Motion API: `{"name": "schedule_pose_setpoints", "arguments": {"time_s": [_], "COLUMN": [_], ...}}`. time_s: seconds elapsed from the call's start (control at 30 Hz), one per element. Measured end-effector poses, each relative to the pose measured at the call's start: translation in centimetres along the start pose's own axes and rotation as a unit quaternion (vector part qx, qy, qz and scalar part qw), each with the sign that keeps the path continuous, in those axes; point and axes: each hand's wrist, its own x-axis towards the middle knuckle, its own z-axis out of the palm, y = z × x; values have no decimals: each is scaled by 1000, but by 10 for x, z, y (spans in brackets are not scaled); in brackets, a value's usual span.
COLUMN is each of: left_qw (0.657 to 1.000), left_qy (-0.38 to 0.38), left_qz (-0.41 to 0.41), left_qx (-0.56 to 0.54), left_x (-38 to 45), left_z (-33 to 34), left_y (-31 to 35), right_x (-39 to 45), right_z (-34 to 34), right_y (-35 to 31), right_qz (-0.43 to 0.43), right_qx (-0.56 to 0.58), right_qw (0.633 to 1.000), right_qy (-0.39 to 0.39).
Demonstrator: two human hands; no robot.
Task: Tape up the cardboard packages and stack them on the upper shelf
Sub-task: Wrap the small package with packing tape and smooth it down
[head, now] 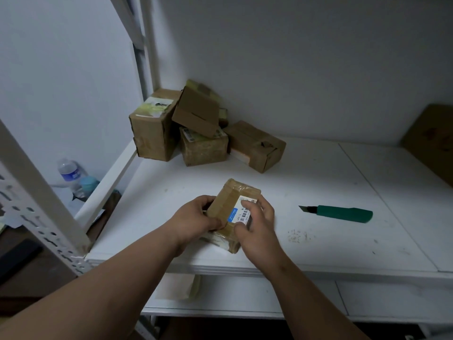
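White shelf board (pixel 318 173) of a metal rack, set against a pale wall, with a perforated white upright (pixel 41 192) at the left front. Near the front edge of the board lies a small cardboard package (pixel 228 207), wrapped in brown tape and carrying a white and blue barcode label (pixel 241 209) on its top face. Left hand (pixel 196 218) grasps the package's left side, fingers curled over the edge and thumb on top. Right hand (pixel 257 224) grips the right side, fingers bent across the label and thumb at the near corner. To the right, apart from the package, a green utility knife (pixel 343 213) lies flat with its blade out and pointing left. In the rear left corner sits a loose pile of cardboard boxes (pixel 196 128): one plain box leans tilted on top of the others, several bear labels. Another brown carton (pixel 434 141) shows at the right edge of the shelf. Beyond the rack at left stand a plastic water bottle (pixel 69 173) and a teal-capped container (pixel 89 184). Below, a lower shelf (pixel 306 300) holds a pale packet (pixel 179 287).
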Motion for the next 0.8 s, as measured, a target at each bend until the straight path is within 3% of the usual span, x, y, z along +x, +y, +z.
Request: {"name": "schedule_pose_setpoints", "arguments": {"time_s": [0.13,0.23,0.43,0.63,0.8], "left_qw": [995,995,997,992,976], "left_qy": [-74,-99,-8,95,206], "left_qz": [-18,3,40,36,30], "left_qx": [-57,18,72,70,63], "left_x": [-7,-12,-18,-23,-37], "left_z": [-17,-20,-17,-38,-63], "left_y": [0,-5,-9,-10,-20], "right_x": [0,0,8,1,-15], "right_z": [0,-1,-9,-5,18], "right_y": [-3,-7,-18,-20,-54], "right_qz": [8,17,0,-69,-211], "right_qx": [30,51,49,-29,-38], "right_qw": [999,999,996,993,973], "right_qy": [4,-6,-71,91,82]}}
